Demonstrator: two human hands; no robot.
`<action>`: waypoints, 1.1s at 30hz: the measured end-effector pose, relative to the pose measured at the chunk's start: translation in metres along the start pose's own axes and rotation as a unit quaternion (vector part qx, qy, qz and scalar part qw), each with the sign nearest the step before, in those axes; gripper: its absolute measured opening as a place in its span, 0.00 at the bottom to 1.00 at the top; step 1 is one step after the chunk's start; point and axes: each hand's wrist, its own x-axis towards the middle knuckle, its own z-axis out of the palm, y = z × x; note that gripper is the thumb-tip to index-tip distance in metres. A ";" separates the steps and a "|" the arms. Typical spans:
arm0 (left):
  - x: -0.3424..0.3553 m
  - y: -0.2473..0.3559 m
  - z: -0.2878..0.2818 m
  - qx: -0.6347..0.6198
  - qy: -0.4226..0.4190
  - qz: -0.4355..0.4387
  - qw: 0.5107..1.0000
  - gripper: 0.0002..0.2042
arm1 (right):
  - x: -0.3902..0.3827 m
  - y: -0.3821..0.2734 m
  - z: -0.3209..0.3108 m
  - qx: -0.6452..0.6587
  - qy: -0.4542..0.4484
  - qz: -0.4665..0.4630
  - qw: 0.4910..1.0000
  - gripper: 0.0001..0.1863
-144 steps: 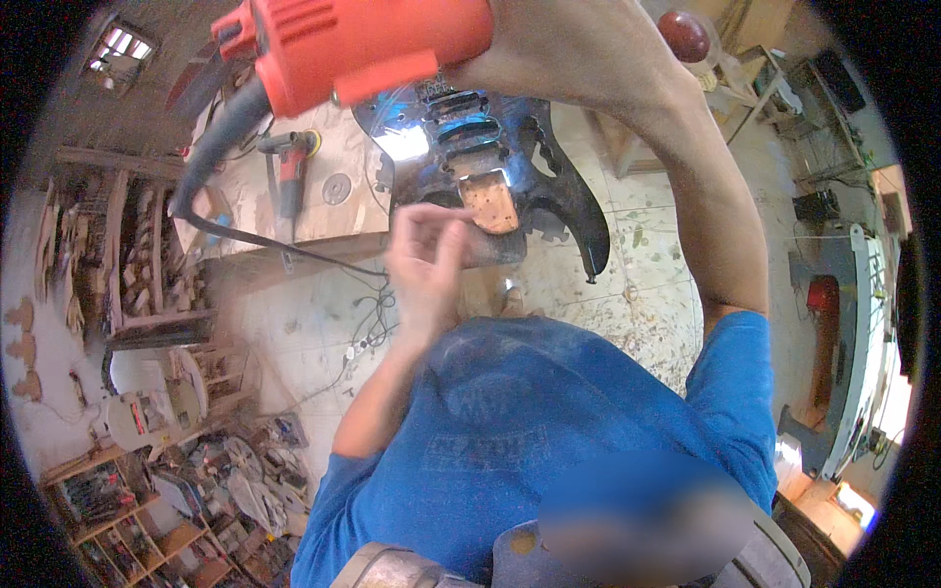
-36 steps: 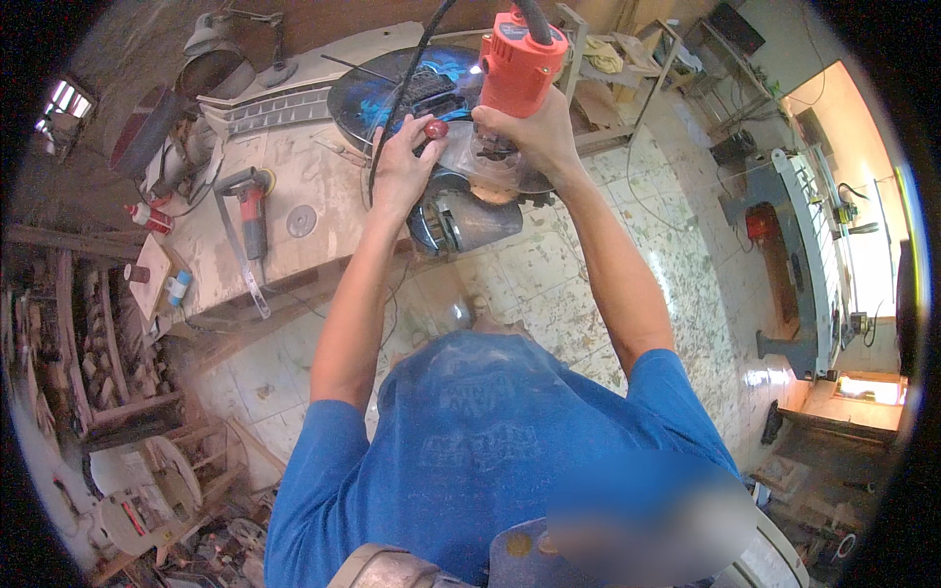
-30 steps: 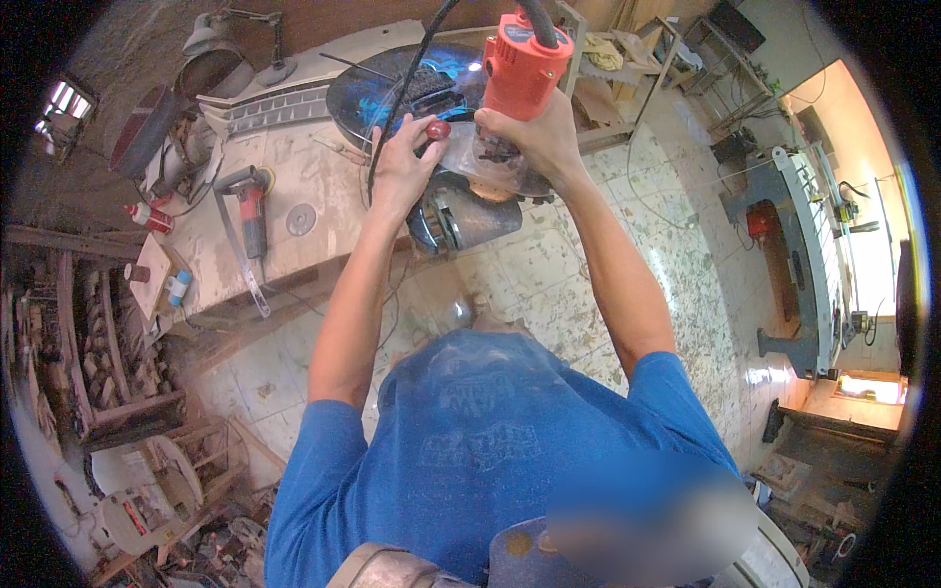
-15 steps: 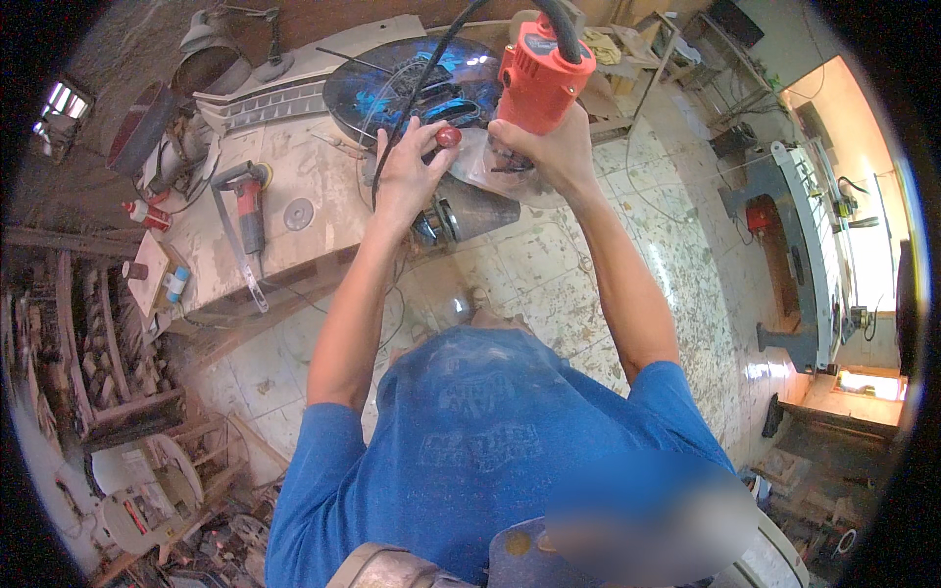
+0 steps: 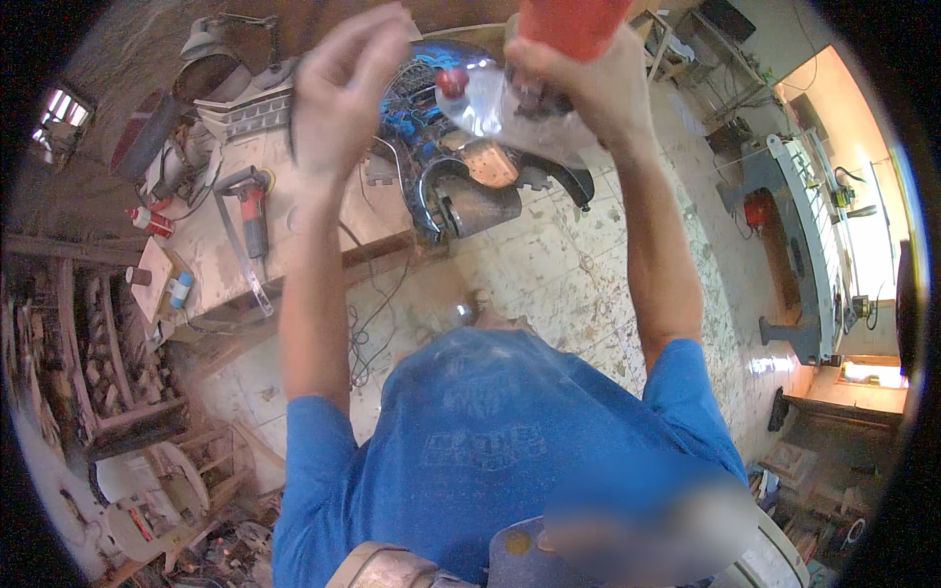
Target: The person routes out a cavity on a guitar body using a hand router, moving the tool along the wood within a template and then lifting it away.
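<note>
My right hand (image 5: 578,83) is wrapped round a red router (image 5: 573,24), whose upper part runs out of the top of the view. A round red knob (image 5: 451,81) shows at its left, over the pale shiny base (image 5: 480,103). My left hand (image 5: 338,88) is raised to the left of the router, off the knob. Motion smears its fingers, so whether they hold anything is unclear. Beneath the router lies a glossy dark piece with blue patterning (image 5: 400,113), partly hidden by the tool and my hands.
On the workbench (image 5: 328,220) at left lie an angle grinder (image 5: 253,220), a red bottle (image 5: 149,220) and a desk lamp (image 5: 204,39). Cables (image 5: 363,343) hang down to the tiled floor (image 5: 549,284). A large grey machine frame (image 5: 784,245) stands at right.
My left hand has left the red knob and moved up and left. The router and my right hand have risen and shifted right, baring more of the piece below.
</note>
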 end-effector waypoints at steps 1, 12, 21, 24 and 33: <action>0.013 0.033 -0.002 0.002 0.019 0.071 0.997 0.19 | 0.008 -0.019 0.002 -0.003 -0.001 -0.005 1.000 0.29; 0.023 0.114 -0.038 -0.086 0.250 0.136 0.955 0.12 | 0.033 -0.089 0.037 -0.138 0.012 -0.357 0.924 0.23; 0.013 0.105 -0.071 -0.119 0.238 0.127 0.956 0.11 | 0.045 -0.094 0.074 -0.204 -0.011 -0.367 0.908 0.21; 0.011 0.095 -0.082 -0.175 0.273 0.068 0.943 0.11 | 0.043 -0.098 0.084 -0.265 -0.006 -0.388 0.883 0.23; -0.003 0.078 -0.088 -0.321 0.328 -0.041 0.888 0.07 | 0.047 -0.105 0.103 -0.358 -0.018 -0.462 0.811 0.21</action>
